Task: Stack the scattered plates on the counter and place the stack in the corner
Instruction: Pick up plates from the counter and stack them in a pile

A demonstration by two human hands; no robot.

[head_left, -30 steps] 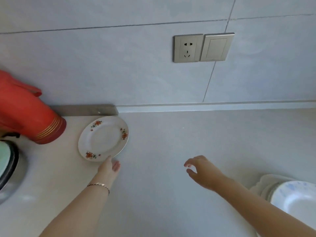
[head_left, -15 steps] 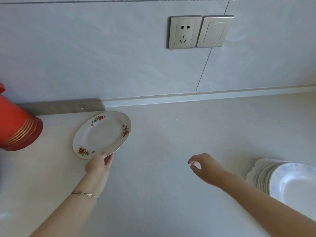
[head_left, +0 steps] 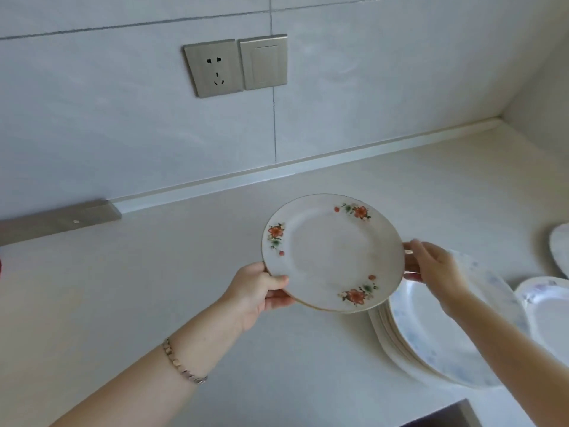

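Note:
A white plate with orange flowers (head_left: pixel 332 254) hangs in the air above the counter (head_left: pixel 154 288). My left hand (head_left: pixel 261 288) grips its near left rim, thumb on top. My right hand (head_left: pixel 431 266) holds its right rim with the fingertips. Just below and to the right lies a stack of several white plates (head_left: pixel 431 337), its top plate faintly patterned in blue. The flowered plate overlaps the stack's left edge. My right forearm hides part of the stack.
Another white plate (head_left: pixel 548 309) lies right of the stack, and the edge of one more plate (head_left: pixel 560 248) shows at the far right. The wall corner (head_left: pixel 502 118) is at the back right. A socket (head_left: pixel 214 67) and a switch (head_left: pixel 264 61) sit on the wall.
My left hand lifted the flowered plate off the counter and carried it right toward the stack. My right hand came up and took its other rim. The view swung right; the red flask left it.

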